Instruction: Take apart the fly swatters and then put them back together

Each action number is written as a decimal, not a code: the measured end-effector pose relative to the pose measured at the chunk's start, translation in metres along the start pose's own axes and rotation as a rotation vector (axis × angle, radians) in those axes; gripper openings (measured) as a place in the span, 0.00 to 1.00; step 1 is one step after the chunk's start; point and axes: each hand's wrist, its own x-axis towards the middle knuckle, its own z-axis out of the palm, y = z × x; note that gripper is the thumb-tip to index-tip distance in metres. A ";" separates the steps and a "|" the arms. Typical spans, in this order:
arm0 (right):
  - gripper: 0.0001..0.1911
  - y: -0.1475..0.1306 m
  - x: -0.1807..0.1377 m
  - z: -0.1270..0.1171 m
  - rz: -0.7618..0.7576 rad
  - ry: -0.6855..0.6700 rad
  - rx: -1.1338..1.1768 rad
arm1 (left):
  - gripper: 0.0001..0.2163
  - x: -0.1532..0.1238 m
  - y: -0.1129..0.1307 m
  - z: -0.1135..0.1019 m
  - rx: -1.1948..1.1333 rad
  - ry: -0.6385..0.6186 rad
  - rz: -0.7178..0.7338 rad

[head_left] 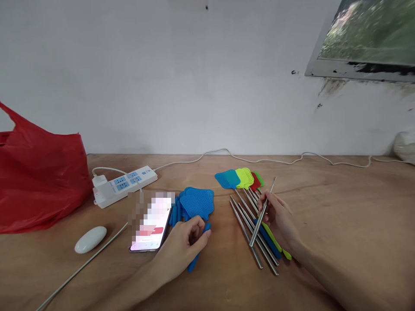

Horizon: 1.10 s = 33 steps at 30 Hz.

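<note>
My left hand (pixel 184 242) is over a blue plastic handle (pixel 193 262) on the table, its fingers curled and the thumb across it; the grip is partly hidden. Just behind it lie blue mesh fly swatter heads (pixel 197 203), with more blue handles (pixel 175 214) beside them. My right hand (pixel 275 211) holds a slim metal tube (pixel 259 224), tilted above the pile. Beneath it several bare metal rods (pixel 248 235) lie side by side. Assembled fly swatters with blue (pixel 228 178), yellow (pixel 244 177), red (pixel 255 181) and green heads lie among them.
A lit phone (pixel 152 224) lies left of my left hand. Farther left are a white mouse (pixel 90 239), a power strip (pixel 125 185) with a plug in it, and a red plastic bag (pixel 45 177). A white cable (pixel 259 161) runs along the wall.
</note>
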 end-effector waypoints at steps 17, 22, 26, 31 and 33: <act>0.23 0.006 -0.018 0.010 -0.027 -0.473 -0.601 | 0.12 0.004 -0.005 -0.021 0.786 0.166 0.024; 0.15 0.003 -0.028 0.012 -0.398 -0.641 -1.250 | 0.12 0.000 -0.011 -0.016 0.627 0.158 0.174; 0.10 0.001 -0.027 0.007 -0.472 -0.573 -1.522 | 0.13 0.000 -0.011 -0.016 0.605 0.160 0.165; 0.07 -0.001 -0.017 -0.001 -0.444 -0.446 -1.680 | 0.14 0.001 -0.013 -0.016 0.614 0.159 0.161; 0.05 -0.001 -0.014 -0.004 -0.442 -0.428 -1.698 | 0.14 0.002 -0.014 -0.015 0.614 0.154 0.160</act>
